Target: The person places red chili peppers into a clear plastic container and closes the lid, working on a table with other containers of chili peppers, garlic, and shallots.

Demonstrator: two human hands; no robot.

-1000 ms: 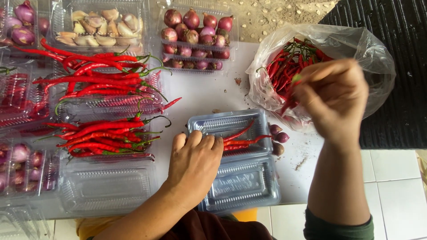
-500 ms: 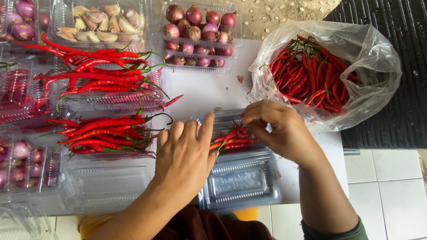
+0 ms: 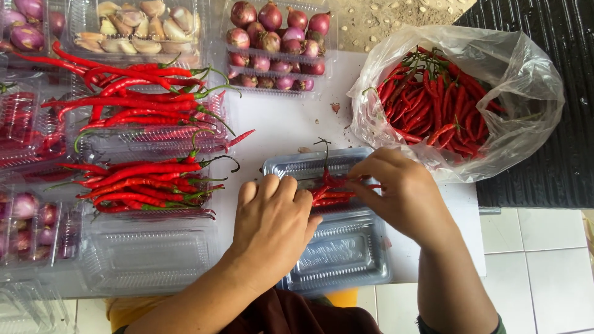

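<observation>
Now both hands work at the clear hinged plastic tray (image 3: pixel 346 247).
I see my right hand (image 3: pixel 402 195) pinching small red chillies (image 3: pixel 331 188) into it; my left hand (image 3: pixel 272 226) rests flat at nine o'clock, fingers narrow.

Chillies (image 3: pixel 331 188) lie in the tray (image 3: pixel 346 260), bag (image 3: pixel 526 80) behind.

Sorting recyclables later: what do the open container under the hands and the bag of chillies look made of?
Clamshell container: apparently thin clear rigid plastic, glossy, with moulded ribs. Bag: seemingly soft translucent plastic film, crinkled and shiny, red chillies showing through.
</observation>
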